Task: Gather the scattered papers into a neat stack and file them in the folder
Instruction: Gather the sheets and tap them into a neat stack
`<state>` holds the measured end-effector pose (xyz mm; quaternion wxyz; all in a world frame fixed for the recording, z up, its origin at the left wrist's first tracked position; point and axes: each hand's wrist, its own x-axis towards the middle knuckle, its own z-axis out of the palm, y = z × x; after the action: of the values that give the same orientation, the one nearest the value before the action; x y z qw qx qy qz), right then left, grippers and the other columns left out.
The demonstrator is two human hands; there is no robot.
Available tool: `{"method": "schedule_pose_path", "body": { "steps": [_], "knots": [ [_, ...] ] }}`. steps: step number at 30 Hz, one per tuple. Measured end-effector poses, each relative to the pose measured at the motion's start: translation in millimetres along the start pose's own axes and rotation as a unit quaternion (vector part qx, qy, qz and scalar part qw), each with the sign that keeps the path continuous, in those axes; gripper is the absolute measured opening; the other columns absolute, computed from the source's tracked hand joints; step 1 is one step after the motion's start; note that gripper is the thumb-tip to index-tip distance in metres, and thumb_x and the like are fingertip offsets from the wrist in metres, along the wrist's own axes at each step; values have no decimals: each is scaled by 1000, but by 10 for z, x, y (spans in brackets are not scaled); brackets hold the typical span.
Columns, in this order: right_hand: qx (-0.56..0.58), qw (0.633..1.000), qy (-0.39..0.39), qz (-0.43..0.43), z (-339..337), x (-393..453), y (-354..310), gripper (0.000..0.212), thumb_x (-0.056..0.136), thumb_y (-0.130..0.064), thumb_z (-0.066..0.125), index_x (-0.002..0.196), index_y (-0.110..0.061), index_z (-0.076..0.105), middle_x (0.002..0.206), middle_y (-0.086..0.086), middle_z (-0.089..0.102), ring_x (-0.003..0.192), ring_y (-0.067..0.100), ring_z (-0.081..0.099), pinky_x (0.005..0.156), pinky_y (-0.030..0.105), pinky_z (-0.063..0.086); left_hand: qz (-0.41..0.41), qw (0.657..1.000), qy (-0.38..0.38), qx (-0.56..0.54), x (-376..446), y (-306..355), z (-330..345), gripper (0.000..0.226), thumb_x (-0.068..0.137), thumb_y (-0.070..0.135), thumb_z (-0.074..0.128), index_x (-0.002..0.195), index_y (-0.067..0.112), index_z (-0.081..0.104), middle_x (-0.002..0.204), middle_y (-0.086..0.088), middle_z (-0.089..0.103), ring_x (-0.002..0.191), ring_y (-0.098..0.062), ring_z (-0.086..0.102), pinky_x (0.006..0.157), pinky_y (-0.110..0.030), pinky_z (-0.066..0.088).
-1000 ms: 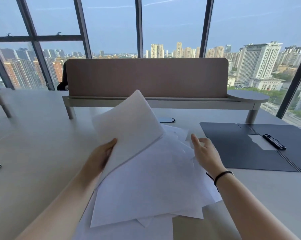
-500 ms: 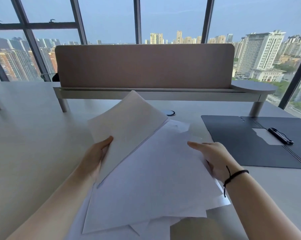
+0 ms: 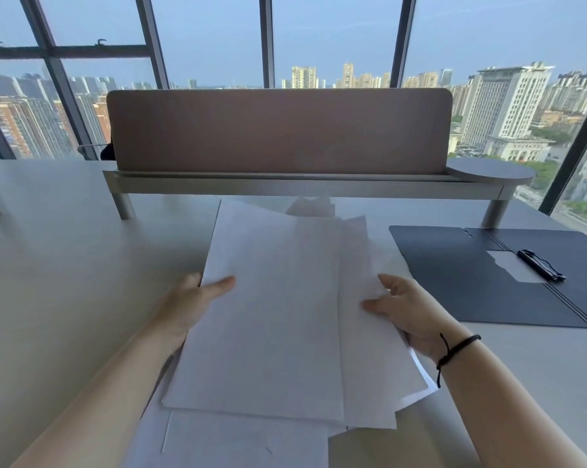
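Several white papers (image 3: pixel 278 315) are held above the table in a loose, uneven bundle, with edges fanned out at the right and bottom. My left hand (image 3: pixel 191 298) grips the bundle's left edge, thumb on top. My right hand (image 3: pixel 410 312), a black cord on its wrist, grips the right edge. More white sheets (image 3: pixel 238 440) lie flat on the table under the bundle. A dark folder (image 3: pixel 454 271) lies open on the table to the right, with a black clip (image 3: pixel 540 265) on its inner spine.
A pale table (image 3: pixel 66 282) carries a raised shelf (image 3: pixel 302 187) with a brown divider screen (image 3: pixel 278 130) at the back. Tall windows (image 3: pixel 204 38) stand beyond it.
The sheet that my left hand held tilted to the left has swung round onto the others. Both hands now grip the bundle's sides, and the sheets line up more closely.
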<state>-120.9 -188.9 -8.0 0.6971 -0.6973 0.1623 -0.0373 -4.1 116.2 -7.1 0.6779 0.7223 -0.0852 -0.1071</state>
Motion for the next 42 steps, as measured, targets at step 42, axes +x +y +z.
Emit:
{"method": "schedule_pose_path", "body": {
  "steps": [42],
  "knots": [
    [-93, 993, 54, -39, -64, 14, 49, 39, 72, -21, 90, 106, -11, 75, 103, 17, 76, 83, 39, 76, 80, 52, 63, 175, 976, -33, 124, 31, 36, -183, 51, 84, -1, 74, 121, 32, 62, 113, 13, 75, 98, -5, 73, 76, -22, 58]
  ]
}}
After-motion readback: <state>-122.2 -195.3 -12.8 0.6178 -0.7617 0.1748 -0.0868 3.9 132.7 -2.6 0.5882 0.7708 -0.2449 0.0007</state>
